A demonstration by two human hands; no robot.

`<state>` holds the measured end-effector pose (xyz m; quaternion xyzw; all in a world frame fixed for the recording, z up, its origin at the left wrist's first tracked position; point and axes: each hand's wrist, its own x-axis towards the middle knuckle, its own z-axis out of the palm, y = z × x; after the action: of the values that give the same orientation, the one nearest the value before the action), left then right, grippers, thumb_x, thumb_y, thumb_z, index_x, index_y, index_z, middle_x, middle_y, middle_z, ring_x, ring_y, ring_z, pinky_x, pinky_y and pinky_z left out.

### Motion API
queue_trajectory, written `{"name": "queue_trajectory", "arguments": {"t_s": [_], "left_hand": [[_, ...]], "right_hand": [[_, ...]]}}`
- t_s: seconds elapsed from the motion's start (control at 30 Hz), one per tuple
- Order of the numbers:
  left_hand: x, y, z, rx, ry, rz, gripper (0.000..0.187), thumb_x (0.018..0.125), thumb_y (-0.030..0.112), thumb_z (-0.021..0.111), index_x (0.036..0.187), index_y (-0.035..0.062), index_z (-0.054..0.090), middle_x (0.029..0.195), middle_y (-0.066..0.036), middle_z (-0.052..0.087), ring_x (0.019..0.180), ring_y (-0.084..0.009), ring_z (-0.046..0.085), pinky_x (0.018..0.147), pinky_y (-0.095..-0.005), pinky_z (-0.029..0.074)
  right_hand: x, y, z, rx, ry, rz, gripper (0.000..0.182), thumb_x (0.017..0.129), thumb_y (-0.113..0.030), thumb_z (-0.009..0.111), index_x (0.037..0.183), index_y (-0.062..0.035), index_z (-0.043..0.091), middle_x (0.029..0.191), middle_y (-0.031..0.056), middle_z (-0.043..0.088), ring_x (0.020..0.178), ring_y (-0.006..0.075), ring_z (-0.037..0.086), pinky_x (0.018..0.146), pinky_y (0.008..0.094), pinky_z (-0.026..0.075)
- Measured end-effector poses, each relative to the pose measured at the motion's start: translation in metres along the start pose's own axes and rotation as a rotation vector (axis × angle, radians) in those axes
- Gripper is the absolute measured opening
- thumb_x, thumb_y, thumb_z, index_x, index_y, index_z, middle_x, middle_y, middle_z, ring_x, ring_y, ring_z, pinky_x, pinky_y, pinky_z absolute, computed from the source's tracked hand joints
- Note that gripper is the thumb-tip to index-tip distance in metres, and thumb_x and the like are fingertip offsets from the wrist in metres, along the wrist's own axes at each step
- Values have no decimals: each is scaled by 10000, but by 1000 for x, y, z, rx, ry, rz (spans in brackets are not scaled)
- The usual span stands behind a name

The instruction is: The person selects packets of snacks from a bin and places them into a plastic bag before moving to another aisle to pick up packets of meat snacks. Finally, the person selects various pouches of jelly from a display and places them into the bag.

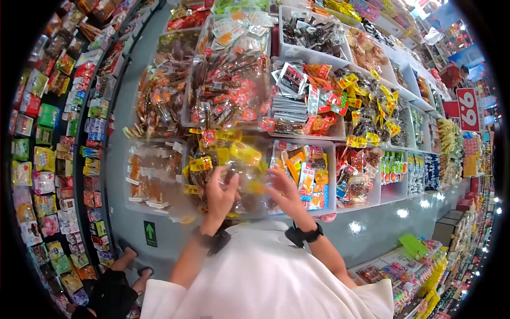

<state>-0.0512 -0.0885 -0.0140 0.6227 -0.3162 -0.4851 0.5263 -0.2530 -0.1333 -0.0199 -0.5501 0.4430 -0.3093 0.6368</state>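
Clearly, the bin display (361,207) spreads beyond the white shirt (255,271). At its near side, yellow-labelled packets (245,153) lie between and beyond the left hand (221,194) and right hand (286,193), both half-open; blur hides whether either grips one.

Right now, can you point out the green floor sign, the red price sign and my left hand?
Green floor sign (150,234), head view: the arrow at its middle.
Red price sign (469,109), head view: middle of its face.
Left hand (220,199), head view: back of the hand.
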Motion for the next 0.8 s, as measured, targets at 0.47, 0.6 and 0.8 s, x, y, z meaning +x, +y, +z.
{"name": "queue_trajectory", "arguments": {"t_s": [0.47,0.6,0.8], "left_hand": [[15,-13,-8,961,226,348,485,890,162,700,1339,76,538,1345,-146,513,784,-286,672,714,-407,542],[15,-15,-4,1084,73,248,472,885,145,683,1336,100,555,1422,-76,495,1054,-328,652,802,-414,563],[12,-8,8,964,64,488,393,885,88,657,1271,130,604,1329,-67,573,574,-199,616,572,-331,523]], "right_hand": [[73,33,60,-275,42,-305,315,893,-73,664,1197,-22,597,952,125,622,795,223,648,722,334,529],[47,16,33,-386,111,-337,280,886,-70,654,1159,-15,625,1032,145,616,833,242,660,758,341,529],[0,83,-78,-393,472,82,308,862,-115,702,1149,-22,638,1035,150,634,834,252,656,738,329,529]]}}
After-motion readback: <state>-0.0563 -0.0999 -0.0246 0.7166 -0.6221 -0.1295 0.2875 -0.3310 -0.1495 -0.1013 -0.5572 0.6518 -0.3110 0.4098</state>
